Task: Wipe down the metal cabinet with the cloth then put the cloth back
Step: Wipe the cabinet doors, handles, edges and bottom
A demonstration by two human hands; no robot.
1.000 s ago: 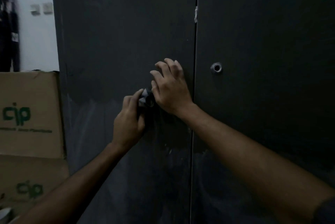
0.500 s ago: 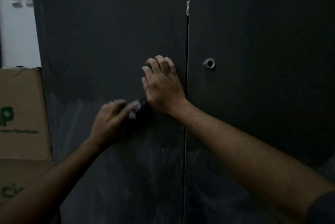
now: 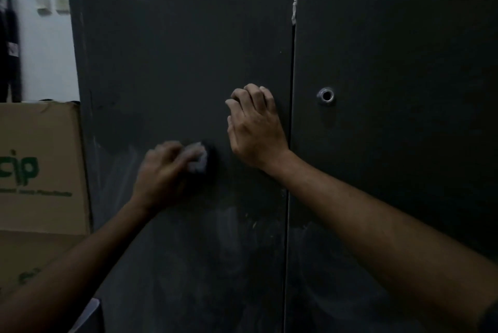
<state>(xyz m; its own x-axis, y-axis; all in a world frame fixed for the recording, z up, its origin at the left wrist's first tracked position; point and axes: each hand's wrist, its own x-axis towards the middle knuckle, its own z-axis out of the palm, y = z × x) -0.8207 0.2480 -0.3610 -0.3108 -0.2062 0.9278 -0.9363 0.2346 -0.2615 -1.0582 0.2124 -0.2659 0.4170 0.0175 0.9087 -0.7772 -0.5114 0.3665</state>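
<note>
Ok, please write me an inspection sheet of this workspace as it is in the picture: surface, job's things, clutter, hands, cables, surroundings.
Surface: dark metal cabinet, two closed doors; pale smears on the lower part of the left door.
Job's things: cloth, small and pale, blurred, pressed on the left door.
Clutter: white scrap stuck at the seam between the doors, high up.
Hands: left hand holds the cloth against the door; right hand rests on the left door, fingers bent, holding nothing.
Cables: nothing seen.
Surroundings: round metal lock hole on the right door; cardboard box with green print left of the cabinet; white wall with two switches.
</note>
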